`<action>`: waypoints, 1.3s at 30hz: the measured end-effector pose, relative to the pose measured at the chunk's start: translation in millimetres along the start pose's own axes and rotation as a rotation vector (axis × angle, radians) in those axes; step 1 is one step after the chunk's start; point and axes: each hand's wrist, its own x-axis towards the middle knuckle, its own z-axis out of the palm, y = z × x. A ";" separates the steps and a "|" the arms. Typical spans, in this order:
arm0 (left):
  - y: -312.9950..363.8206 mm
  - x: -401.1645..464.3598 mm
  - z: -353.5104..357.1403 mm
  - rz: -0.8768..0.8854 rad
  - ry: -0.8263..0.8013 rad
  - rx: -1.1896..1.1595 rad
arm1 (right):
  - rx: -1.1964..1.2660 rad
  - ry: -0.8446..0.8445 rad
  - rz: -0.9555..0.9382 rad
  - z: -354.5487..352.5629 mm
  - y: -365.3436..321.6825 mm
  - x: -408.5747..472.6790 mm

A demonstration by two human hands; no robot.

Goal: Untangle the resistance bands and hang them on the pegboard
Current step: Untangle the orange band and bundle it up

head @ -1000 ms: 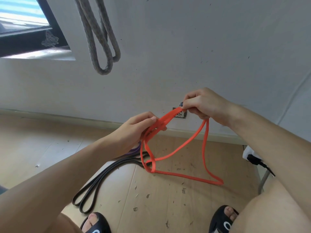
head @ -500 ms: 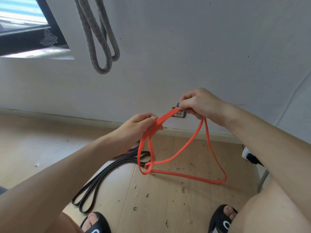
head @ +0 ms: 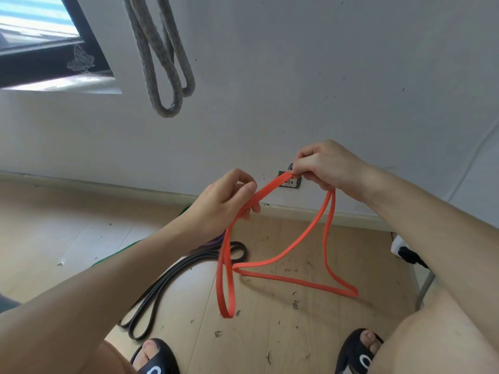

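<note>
Black band point(head: 151, 300) lies on floor point(head: 283, 333) by the person's feet. Orange band point(head: 280, 276) half-lifted, loops trailing. Left hand point(head: 224, 203) pinches one strand, right hand point(head: 326, 166) grips another. Untangling underway, I judge; next: separate loops. Pegboard not visible.

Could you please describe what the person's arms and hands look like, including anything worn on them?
Both forearms are bare, with no sleeve in sight. The left hand and the right hand wear no gloves, and no rings, watch or wristband can be seen. No markings show on either arm. The only clothing visible is a pair of black sandals with white markings on the feet.
</note>
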 end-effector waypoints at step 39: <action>-19.1 -4.0 -17.4 0.031 -0.259 0.202 | -0.134 -0.412 -0.057 12.1 4.8 -3.7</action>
